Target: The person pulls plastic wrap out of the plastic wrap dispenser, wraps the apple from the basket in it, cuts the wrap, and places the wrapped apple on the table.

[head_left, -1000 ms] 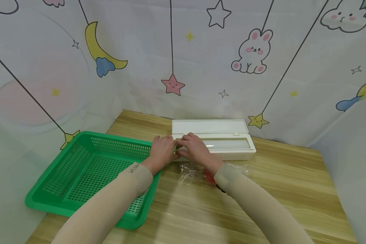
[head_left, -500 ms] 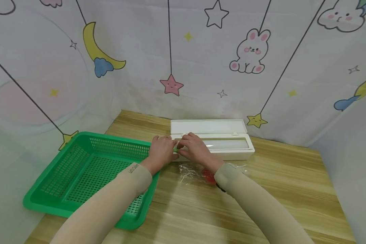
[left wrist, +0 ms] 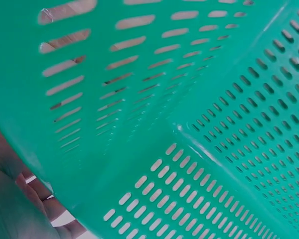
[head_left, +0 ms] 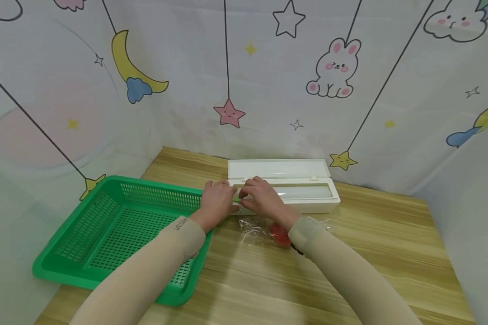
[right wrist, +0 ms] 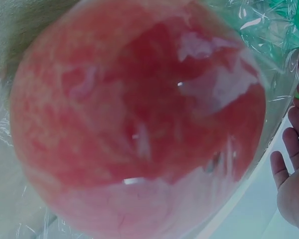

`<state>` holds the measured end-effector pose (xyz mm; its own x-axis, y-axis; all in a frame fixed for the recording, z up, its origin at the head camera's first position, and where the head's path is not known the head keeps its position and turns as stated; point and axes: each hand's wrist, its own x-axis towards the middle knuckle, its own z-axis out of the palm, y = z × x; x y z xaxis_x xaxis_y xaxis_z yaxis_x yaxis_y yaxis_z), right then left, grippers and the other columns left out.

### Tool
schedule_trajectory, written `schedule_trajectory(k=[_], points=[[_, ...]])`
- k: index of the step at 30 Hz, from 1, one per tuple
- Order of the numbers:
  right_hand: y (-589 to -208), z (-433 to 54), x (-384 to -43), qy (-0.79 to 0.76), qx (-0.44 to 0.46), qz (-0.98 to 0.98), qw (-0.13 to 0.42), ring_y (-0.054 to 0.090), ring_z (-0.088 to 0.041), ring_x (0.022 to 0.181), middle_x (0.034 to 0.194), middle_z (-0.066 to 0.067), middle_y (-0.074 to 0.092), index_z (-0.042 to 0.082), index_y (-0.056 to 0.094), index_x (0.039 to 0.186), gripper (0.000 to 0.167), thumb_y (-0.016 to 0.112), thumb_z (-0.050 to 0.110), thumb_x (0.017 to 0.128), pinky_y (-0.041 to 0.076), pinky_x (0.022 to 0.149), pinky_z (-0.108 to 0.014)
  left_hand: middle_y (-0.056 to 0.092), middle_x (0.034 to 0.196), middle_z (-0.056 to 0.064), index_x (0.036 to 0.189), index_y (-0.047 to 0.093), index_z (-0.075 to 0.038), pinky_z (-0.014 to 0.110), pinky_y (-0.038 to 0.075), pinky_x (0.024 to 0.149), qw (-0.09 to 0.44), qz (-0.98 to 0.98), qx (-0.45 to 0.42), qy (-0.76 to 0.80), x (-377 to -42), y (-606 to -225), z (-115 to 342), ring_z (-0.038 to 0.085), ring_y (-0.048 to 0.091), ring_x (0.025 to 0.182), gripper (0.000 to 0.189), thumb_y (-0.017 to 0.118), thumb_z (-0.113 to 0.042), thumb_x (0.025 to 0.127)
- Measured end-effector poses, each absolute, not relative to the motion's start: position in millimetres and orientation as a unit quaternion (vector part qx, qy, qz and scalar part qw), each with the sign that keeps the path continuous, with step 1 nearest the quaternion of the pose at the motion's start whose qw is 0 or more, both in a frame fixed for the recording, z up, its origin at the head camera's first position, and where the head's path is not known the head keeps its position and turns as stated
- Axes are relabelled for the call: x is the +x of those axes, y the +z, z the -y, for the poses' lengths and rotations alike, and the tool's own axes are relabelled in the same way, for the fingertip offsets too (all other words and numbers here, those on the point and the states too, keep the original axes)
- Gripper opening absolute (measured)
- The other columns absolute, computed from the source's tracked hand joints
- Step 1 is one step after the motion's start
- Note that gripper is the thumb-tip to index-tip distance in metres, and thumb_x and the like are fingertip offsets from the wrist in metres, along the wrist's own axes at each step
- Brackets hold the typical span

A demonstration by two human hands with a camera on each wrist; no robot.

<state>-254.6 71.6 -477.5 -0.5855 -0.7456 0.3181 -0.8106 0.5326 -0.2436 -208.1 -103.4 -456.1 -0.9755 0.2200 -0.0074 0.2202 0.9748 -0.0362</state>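
Observation:
A long white cling film box (head_left: 313, 207) stands at the back of the table with its lid (head_left: 278, 169) raised. Pale film on a roll shows through its opening. My left hand (head_left: 217, 198) grips the box's left end. Close beside it, my right hand (head_left: 262, 196) pinches a small green slider (head_left: 236, 200) on the box's front rim; fingertips partly hide it. In the right wrist view, the other fingers of this hand are spread. Below my right wrist lies a round red fruit-like thing (right wrist: 139, 124) under crinkled clear film (head_left: 254, 228).
A green perforated basket (head_left: 122, 239) takes up the left side of the table, its right rim under my left forearm. Behind the box hangs a white cloth wall (head_left: 268, 135) with cartoon prints. Wood-grain tabletop (head_left: 370, 243) extends to the right and front.
My right hand has shifted very slightly to the right, and the green slider shows a little more. The left hand, box and basket stay as they were.

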Motion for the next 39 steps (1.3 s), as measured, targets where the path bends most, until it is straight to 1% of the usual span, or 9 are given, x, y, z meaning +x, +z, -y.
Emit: schedule_trajectory(k=[9, 14, 17, 23, 31, 39], points=[[-476.4, -77.9, -255.6, 0.185, 0.447, 0.871, 0.081, 0.062, -0.024, 0.099, 0.102, -0.003, 0.074, 0.011, 0.079, 0.098, 0.009, 0.082, 0.017, 0.093, 0.053, 0.093, -0.040, 0.076, 0.114, 0.011, 0.114, 0.078, -0.013, 0.060, 0.048, 0.111, 0.002, -0.993, 0.112, -0.024, -207.3, -454.4, 101.2, 0.030, 0.069, 0.119, 0.045, 0.086, -0.049, 0.089], [-478.9, -86.8, -258.3, 0.189, 0.446, 0.871, 0.084, 0.063, -0.025, 0.097, 0.101, -0.003, 0.074, 0.011, 0.079, 0.097, 0.007, 0.083, 0.015, 0.093, 0.054, 0.092, -0.041, 0.076, 0.113, 0.012, 0.111, 0.077, -0.011, 0.060, 0.049, 0.109, 0.002, -0.993, 0.115, -0.024, -207.4, -454.6, 100.4, 0.031, 0.070, 0.116, 0.043, 0.087, -0.047, 0.089], [-478.6, -92.7, -259.1, 0.184, 0.442, 0.874, 0.080, 0.062, -0.024, 0.097, 0.101, -0.003, 0.074, 0.011, 0.079, 0.097, 0.007, 0.083, 0.015, 0.093, 0.054, 0.092, -0.041, 0.076, 0.116, 0.012, 0.113, 0.077, -0.011, 0.060, 0.049, 0.108, 0.001, -0.993, 0.114, -0.030, -206.7, -454.3, 100.4, 0.031, 0.071, 0.114, 0.044, 0.086, -0.047, 0.090], [-476.1, -105.9, -259.1, 0.176, 0.433, 0.881, 0.071, 0.062, -0.024, 0.098, 0.102, -0.002, 0.073, 0.012, 0.079, 0.097, 0.005, 0.081, 0.015, 0.094, 0.054, 0.093, -0.041, 0.076, 0.112, 0.012, 0.113, 0.078, -0.011, 0.059, 0.051, 0.105, -0.009, -0.992, 0.118, -0.035, -206.5, -454.8, 99.8, 0.031, 0.071, 0.110, 0.045, 0.086, -0.048, 0.089], [-474.1, -115.6, -260.0, 0.164, 0.433, 0.883, 0.075, 0.061, -0.023, 0.097, 0.100, -0.001, 0.073, 0.011, 0.079, 0.097, 0.007, 0.083, 0.016, 0.093, 0.053, 0.093, -0.040, 0.076, 0.113, 0.013, 0.113, 0.078, -0.010, 0.060, 0.049, 0.109, -0.003, -0.993, 0.118, -0.030, -207.8, -454.4, 99.6, 0.031, 0.071, 0.113, 0.045, 0.086, -0.048, 0.090], [-470.9, -123.2, -260.4, 0.159, 0.435, 0.884, 0.061, 0.062, -0.024, 0.099, 0.101, -0.002, 0.073, 0.010, 0.078, 0.098, 0.006, 0.081, 0.014, 0.095, 0.054, 0.094, -0.041, 0.076, 0.117, 0.014, 0.116, 0.077, -0.010, 0.060, 0.048, 0.111, 0.005, -0.993, 0.117, -0.026, -209.5, -455.9, 100.6, 0.032, 0.070, 0.117, 0.047, 0.085, -0.048, 0.090]])
